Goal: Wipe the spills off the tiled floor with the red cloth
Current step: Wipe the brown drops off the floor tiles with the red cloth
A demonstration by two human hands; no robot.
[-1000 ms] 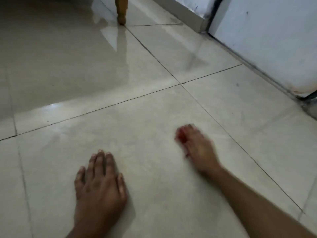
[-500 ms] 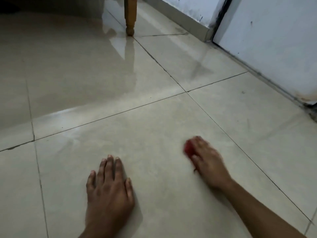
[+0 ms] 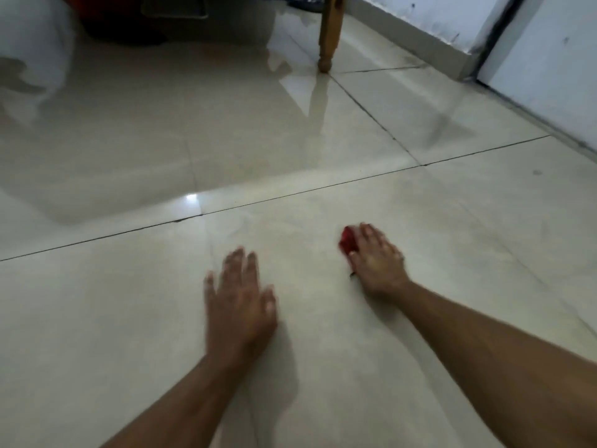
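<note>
- A person's two bare forearms reach from the near edge over a glossy cream tiled floor (image 3: 323, 367), both hands low over the same large tile.
- The right hand (image 3: 376, 258) lies palm-down over the red cloth (image 3: 348, 241), pressing it to the floor; its fingers (image 3: 366, 232) look stretched forward over the cloth, though blur hides whether any curl round it.
- The red cloth is bunched small, only its left edge showing from under the right hand, right of the tile's centre and near the dark grout line that runs across the scene.
- The left hand (image 3: 240, 294) is flat and palm-down near the floor, fingers straight and slightly spread, holding nothing; it is smeared by motion blur, so contact with the tile cannot be judged.
- The left hand sits nearer and to the left of the right hand, well apart from the cloth.
- Farther off, a turned wooden furniture leg (image 3: 329, 33) stands on the floor, mirrored in the shine.
- A white wall with skirting (image 3: 429, 37) and a pale door (image 3: 549, 69) border the far right.
- Dark objects lie in shadow at far left, too dim to identify.
</note>
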